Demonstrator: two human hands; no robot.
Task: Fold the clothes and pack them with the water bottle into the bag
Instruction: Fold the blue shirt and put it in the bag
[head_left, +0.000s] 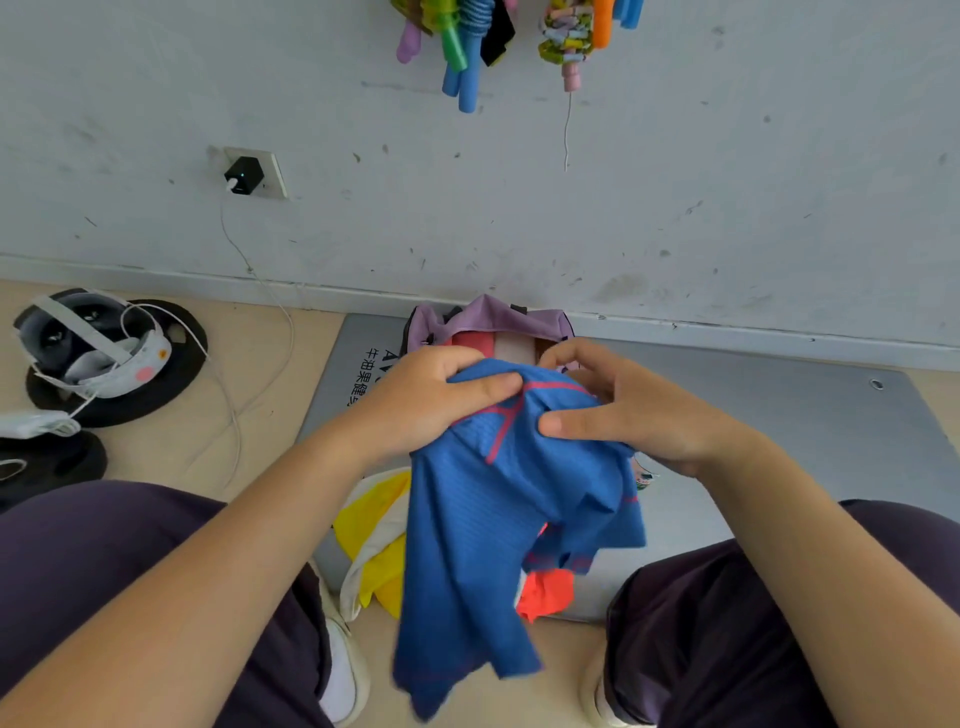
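Both hands hold the blue shirt (498, 519) up by its top edge, above the grey mat (753, 415) on the floor. Left hand (431, 405): fingers curled over the fabric at the collar area, thumb pressed along it. Right hand (623, 410): thumb laid flat on the cloth, fingers bent behind; a pinch grip on the shirt.

The shirt hangs unfolded, long axis running down from the hands toward the person's knees. The purple bag (488, 325) stands open against the wall, just beyond the fingers, roughly centred between both hands. Yellow garment (374, 540) and orange garment (545, 597) lie on the mat below the shirt. Water bottle not identifiable.

Judgement: the fold comes first, with the shirt laid toward the body, away from the bag.
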